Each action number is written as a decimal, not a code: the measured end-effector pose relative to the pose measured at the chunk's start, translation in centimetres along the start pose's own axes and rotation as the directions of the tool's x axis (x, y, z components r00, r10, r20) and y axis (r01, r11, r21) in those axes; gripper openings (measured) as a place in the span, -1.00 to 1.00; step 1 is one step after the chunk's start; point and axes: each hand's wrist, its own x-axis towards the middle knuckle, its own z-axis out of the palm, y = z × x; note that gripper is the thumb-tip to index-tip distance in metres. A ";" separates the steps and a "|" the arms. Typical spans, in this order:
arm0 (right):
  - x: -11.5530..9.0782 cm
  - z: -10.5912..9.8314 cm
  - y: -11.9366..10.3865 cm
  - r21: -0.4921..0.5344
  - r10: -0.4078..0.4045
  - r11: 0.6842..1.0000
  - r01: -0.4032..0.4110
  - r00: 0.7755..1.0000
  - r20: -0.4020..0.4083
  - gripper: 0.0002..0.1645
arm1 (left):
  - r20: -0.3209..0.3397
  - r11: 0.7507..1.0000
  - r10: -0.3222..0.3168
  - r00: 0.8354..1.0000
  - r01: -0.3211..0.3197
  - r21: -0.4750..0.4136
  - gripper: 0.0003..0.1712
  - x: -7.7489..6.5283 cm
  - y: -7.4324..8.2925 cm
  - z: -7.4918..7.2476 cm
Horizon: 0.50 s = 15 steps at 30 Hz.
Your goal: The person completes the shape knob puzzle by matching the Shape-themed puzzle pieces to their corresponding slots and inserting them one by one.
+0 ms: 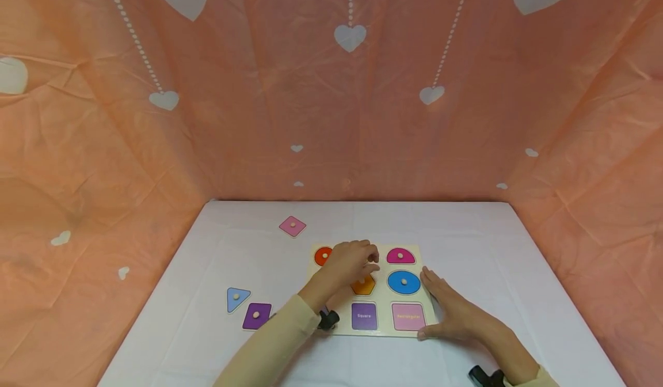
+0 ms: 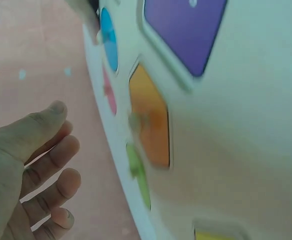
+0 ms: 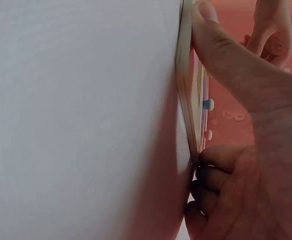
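My left hand [image 1: 349,262] hovers over a cream knobbed puzzle board [image 1: 384,318], fingers loosely curled around nothing. In the left wrist view its thumb and fingertips stand apart, beside an orange many-sided piece [image 2: 155,130] and a green piece [image 2: 140,180] seated in the board. My right hand [image 1: 456,312] holds the board's near right corner, thumb at the front edge and fingers against the right side. Close to those fingers sits a blue oval [image 1: 411,286]; behind it is a magenta half circle [image 1: 406,258]. The recesses marked Square [image 1: 364,325] and Rectangular [image 1: 408,325] show their printed labels.
Loose on the white table [image 1: 181,341] left of the board lie a light blue triangle [image 1: 233,303] and a purple four-sided piece [image 1: 251,321]. A pink diamond [image 1: 288,230] lies farther back. An orange cloth [image 1: 352,105] with pale hearts encloses the table's back and sides.
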 end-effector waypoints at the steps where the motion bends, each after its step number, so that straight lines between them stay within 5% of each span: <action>1: 0.0 0.0 0.0 0.002 0.000 1.000 0.000 1.000 -0.001 0.64 | -0.011 1.000 -0.008 1.000 0.008 0.000 -0.78 -0.2 -0.3 -0.2; 15: -0.1 0.1 -0.3 0.006 0.020 1.000 -0.020 1.000 0.006 0.64 | -0.123 0.996 -0.082 0.989 0.078 -0.034 -0.76 -4.0 -4.9 -2.0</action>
